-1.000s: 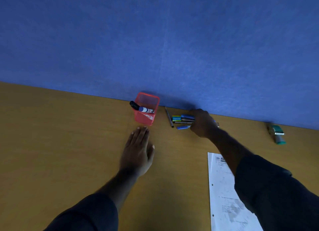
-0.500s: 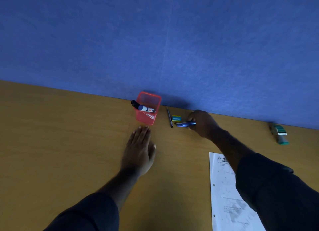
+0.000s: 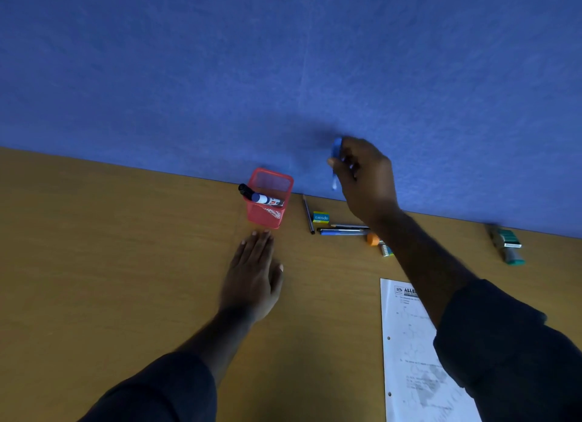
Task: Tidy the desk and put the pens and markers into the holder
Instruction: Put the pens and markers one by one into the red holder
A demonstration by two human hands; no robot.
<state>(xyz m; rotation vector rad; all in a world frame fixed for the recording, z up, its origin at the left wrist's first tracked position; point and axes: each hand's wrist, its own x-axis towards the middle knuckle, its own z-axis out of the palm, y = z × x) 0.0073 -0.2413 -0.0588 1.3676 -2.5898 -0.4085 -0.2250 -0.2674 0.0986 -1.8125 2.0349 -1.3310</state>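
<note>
A red mesh holder [image 3: 270, 197] stands at the desk's back edge with a black-capped marker [image 3: 261, 197] leaning out of it. My right hand [image 3: 365, 177] is raised above the desk to the right of the holder, shut on a blue pen [image 3: 335, 163] held nearly upright. My left hand [image 3: 253, 278] lies flat and open on the desk just in front of the holder. A dark pencil [image 3: 308, 215] and a few pens [image 3: 345, 230] lie on the desk to the right of the holder.
A yellow and blue eraser [image 3: 321, 217] lies beside the pens, with an orange cap [image 3: 373, 239] close by. A printed sheet [image 3: 415, 358] lies at the front right. A green stamp-like object [image 3: 507, 244] sits at the far right. A blue partition [image 3: 283, 75] backs the wooden desk [image 3: 110, 264].
My right hand has lifted off the desk with the blue pen, turning it upright above the pile. The left hand has stayed flat in front of the holder.
</note>
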